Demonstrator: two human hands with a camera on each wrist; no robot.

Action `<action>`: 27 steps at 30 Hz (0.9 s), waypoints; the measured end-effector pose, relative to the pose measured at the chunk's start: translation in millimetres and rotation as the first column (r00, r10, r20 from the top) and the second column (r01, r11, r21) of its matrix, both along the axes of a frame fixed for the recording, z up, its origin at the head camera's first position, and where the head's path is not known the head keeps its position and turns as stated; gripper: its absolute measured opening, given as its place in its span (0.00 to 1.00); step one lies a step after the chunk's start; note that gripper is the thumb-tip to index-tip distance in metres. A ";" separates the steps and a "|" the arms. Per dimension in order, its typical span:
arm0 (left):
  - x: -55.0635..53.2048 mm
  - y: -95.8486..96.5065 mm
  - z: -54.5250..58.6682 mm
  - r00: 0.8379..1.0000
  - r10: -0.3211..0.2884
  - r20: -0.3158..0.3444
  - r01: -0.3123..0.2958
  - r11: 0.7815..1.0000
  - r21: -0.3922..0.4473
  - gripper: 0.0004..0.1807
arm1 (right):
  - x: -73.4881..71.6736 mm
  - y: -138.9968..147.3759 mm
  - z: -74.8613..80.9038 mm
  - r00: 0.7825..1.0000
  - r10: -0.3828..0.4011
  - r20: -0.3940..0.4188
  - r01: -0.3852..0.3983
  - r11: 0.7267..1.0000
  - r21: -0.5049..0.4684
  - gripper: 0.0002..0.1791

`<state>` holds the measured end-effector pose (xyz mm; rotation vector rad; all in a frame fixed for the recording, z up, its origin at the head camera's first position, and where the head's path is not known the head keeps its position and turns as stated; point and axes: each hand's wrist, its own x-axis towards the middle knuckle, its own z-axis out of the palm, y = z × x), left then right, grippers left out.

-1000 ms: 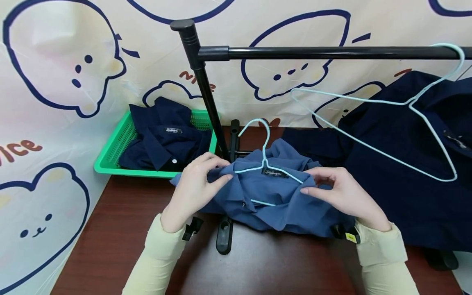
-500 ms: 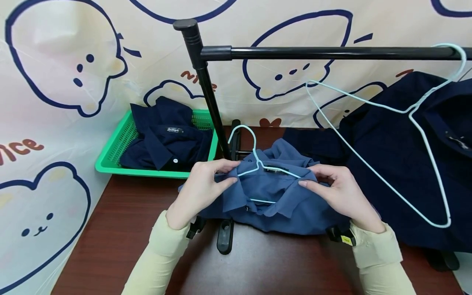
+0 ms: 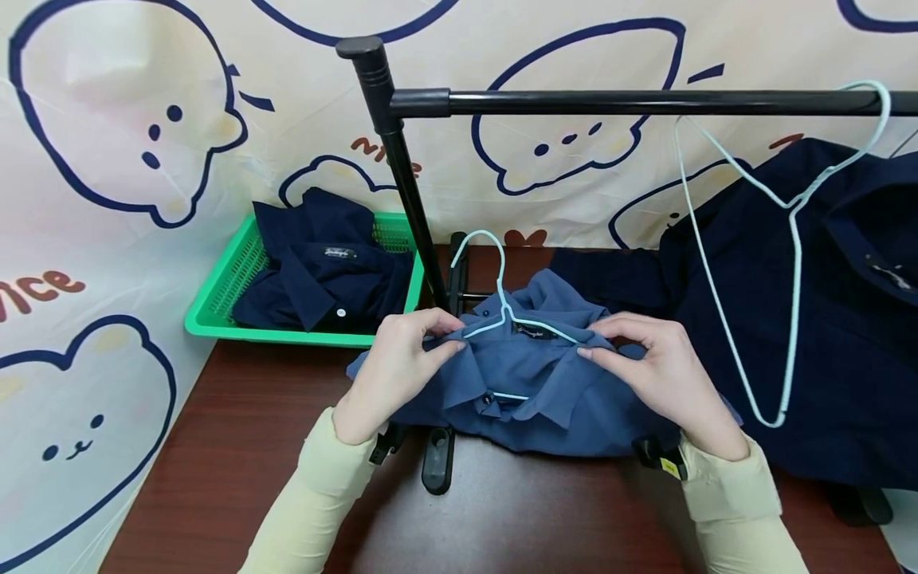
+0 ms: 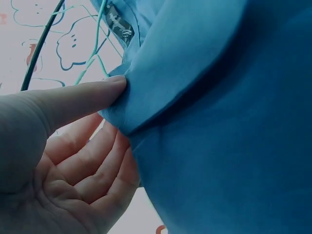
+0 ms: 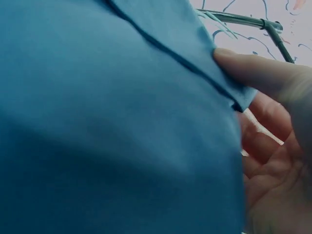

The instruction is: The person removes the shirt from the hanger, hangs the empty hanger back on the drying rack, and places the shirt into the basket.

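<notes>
One green basket (image 3: pixel 287 337) is holding navy clothing (image 3: pixel 315 275); the left hand (image 3: pixel 398 367) is pinching a blue shirt (image 3: pixel 509 363) by its collar (image 3: pixel 462 381) above the table (image 3: pixel 523 518), a pale hanger (image 3: pixel 506 309) is poking from the neck, and the right hand (image 3: pixel 656 367) is pinching the collar's right side.

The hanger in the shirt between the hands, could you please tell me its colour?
That hanger is pale aqua, seen best in the head view.

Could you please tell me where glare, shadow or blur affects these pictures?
Head view: sheen on the tabletop, pale glare on the printed backdrop; left wrist view: the blue shirt darkens toward the right; right wrist view: the blue shirt looks blurred, darker along the bottom.
</notes>
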<state>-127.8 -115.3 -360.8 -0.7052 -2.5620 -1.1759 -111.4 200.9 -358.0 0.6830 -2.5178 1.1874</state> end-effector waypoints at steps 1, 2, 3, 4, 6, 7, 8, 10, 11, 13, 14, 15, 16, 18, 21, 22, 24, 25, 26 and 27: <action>0.0 0.8 -0.4 1.000 -0.003 -0.012 0.003 1.000 -0.006 0.11 | -0.8 0.4 -0.2 1.000 0.001 -0.011 -0.001 1.000 0.015 0.12; -0.1 1.5 -0.8 1.000 -0.006 -0.022 0.006 1.000 -0.015 0.11 | -1.3 0.4 -0.2 1.000 0.006 -0.013 -0.006 1.000 0.024 0.12; -0.2 2.2 -1.3 1.000 -0.006 -0.030 0.005 1.000 -0.028 0.11 | -1.7 0.3 -0.3 1.000 0.009 -0.006 -0.009 1.000 0.030 0.12; -0.5 3.0 -1.7 0.999 -0.005 -0.036 0.004 0.999 -0.041 0.11 | -1.7 0.0 -0.3 1.000 0.003 0.006 -0.004 0.999 0.035 0.11; -0.7 4.4 -2.0 0.999 0.000 -0.047 -0.003 0.998 -0.068 0.11 | -1.6 -1.4 -0.4 1.000 -0.009 0.027 0.008 0.999 0.043 0.11; -0.9 5.3 -1.9 0.999 0.004 -0.051 -0.008 0.997 -0.076 0.12 | -1.6 -2.6 -0.5 0.999 -0.016 0.035 0.014 0.999 0.042 0.11; -1.1 6.5 -1.7 0.999 0.008 -0.054 -0.012 0.997 -0.080 0.12 | -1.6 -4.2 -0.5 0.999 -0.019 0.038 0.017 0.999 0.039 0.11; -1.4 9.7 -0.4 0.999 0.007 -0.054 -0.011 0.997 -0.074 0.11 | -2.1 -9.0 -0.4 0.999 -0.009 0.042 0.008 1.000 0.023 0.11; -1.5 11.6 0.5 0.998 0.004 -0.057 -0.008 0.997 -0.073 0.11 | -2.4 -12.1 -0.4 0.999 0.004 0.042 -0.005 1.000 0.018 0.11; -1.7 15.4 2.1 0.998 0.006 -0.066 -0.011 0.998 -0.068 0.10 | -2.9 -18.7 -0.2 0.999 0.027 0.036 -0.027 1.000 0.010 0.11; -1.7 17.0 2.7 0.998 0.007 -0.066 -0.011 0.998 -0.059 0.10 | -2.9 -21.6 -0.1 0.999 0.037 0.032 -0.037 0.999 0.004 0.11; -1.6 18.2 3.2 0.998 0.008 -0.068 -0.012 0.999 -0.051 0.10 | -2.9 -24.1 0.2 0.999 0.045 0.027 -0.045 0.999 0.001 0.11; -1.3 19.0 3.5 0.997 0.009 -0.075 -0.013 0.999 -0.048 0.10 | -2.9 -25.9 0.3 0.999 0.050 0.021 -0.050 0.999 -0.001 0.11; -1.1 19.1 4.1 0.995 0.019 -0.098 -0.023 0.999 -0.040 0.09 | -3.1 -26.8 1.4 0.999 0.048 0.008 -0.048 0.999 -0.001 0.11; -0.7 16.3 6.8 0.989 0.012 -0.144 -0.017 0.999 -0.031 0.09 | -4.5 -23.8 4.1 0.998 0.062 0.006 -0.062 0.998 0.009 0.12; -0.5 14.4 8.3 0.986 0.015 -0.164 -0.020 0.999 -0.028 0.09 | -4.9 -21.7 5.1 0.998 0.068 0.009 -0.068 0.998 0.017 0.12; 0.0 9.1 12.3 0.978 0.036 -0.205 -0.038 0.999 -0.007 0.09 | -5.0 -15.7 7.9 0.997 0.073 0.015 -0.073 0.997 0.037 0.13; 0.8 5.8 14.7 0.973 0.048 -0.225 -0.048 0.999 0.009 0.09 | -4.2 -12.1 9.3 0.997 0.075 0.028 -0.076 0.996 0.041 0.13; 1.7 2.4 17.5 0.968 0.062 -0.244 -0.057 0.998 0.027 0.09 | -2.9 -8.1 10.9 0.996 0.078 0.044 -0.080 0.996 0.044 0.13; 2.8 -1.2 20.3 0.962 0.075 -0.261 -0.067 0.997 0.042 0.10 | -1.5 -3.9 12.5 0.995 0.084 0.062 -0.087 0.995 0.044 0.14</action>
